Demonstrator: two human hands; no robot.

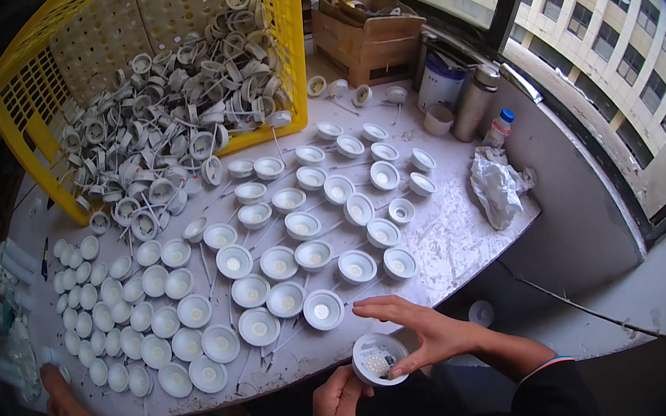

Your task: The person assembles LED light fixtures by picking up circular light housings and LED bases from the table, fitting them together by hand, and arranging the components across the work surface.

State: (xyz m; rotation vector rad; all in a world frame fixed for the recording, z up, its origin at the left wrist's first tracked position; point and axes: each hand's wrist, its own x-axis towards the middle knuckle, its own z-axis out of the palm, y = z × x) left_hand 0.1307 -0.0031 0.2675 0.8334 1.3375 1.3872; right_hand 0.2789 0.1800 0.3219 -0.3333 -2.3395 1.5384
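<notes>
A round white LED lamp cup (370, 350) with a pale board of small yellow dots inside is tilted in front of me, just past the table's near edge. My left hand (337, 405) grips it from below on its left side. Spread over the cup from the right is my right hand (433, 332), its fingers stretched out and apart and its thumb at the inside of the rim. A small dark spot shows by the thumb, too small to name. Rows of similar lamp cups (324, 309) stand face up on the white table (471, 262), many with thin wires.
A tipped yellow crate (297, 48) spills a heap of white lamp housings (150, 114) onto the table. A wooden box (367, 36), metal flask (475, 101), blue-capped bottle (499, 129) and crumpled plastic bag (499, 185) line the window side. Another person's hand (58, 387) is at the left edge.
</notes>
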